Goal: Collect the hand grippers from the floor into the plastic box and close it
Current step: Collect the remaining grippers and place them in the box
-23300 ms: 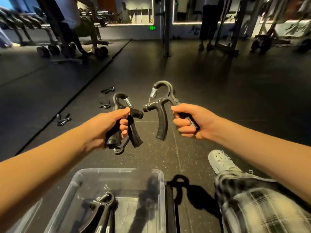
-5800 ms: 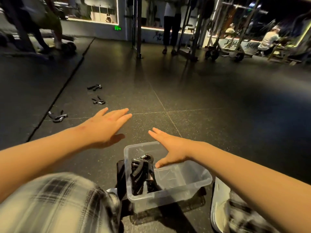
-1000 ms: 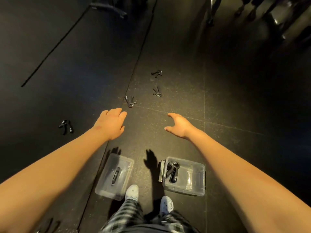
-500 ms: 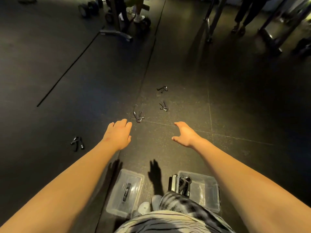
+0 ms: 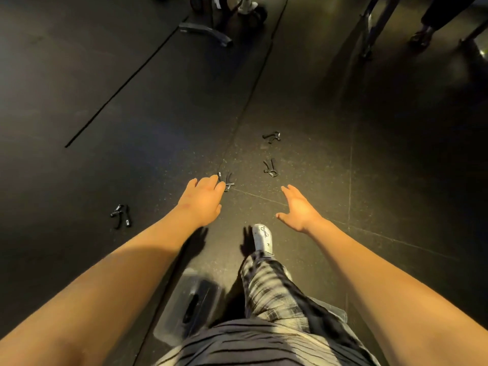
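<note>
Several black hand grippers lie on the dark floor: one point(image 5: 228, 181) just past my left fingertips, one point(image 5: 270, 167) ahead, one point(image 5: 272, 137) farther off, one point(image 5: 121, 215) to the left. My left hand point(image 5: 203, 200) and my right hand point(image 5: 298, 208) are stretched forward high over the floor, fingers straight, holding nothing. The clear lid point(image 5: 190, 310) with its black handle lies by my feet. The plastic box point(image 5: 335, 313) is mostly hidden behind my plaid trouser leg.
My white shoe point(image 5: 262, 239) is stepped forward between my hands. A bench base point(image 5: 206, 33) and another person's feet stand at the top left; a rack leg point(image 5: 369, 30) and a person's shoe point(image 5: 421, 38) at the top right. Dark seams cross the floor mats.
I have stepped forward: the grippers on the floor are nearer, the box and lid have slid under my body, and my right foot is now out in front. Both hands remain without anything in them.
</note>
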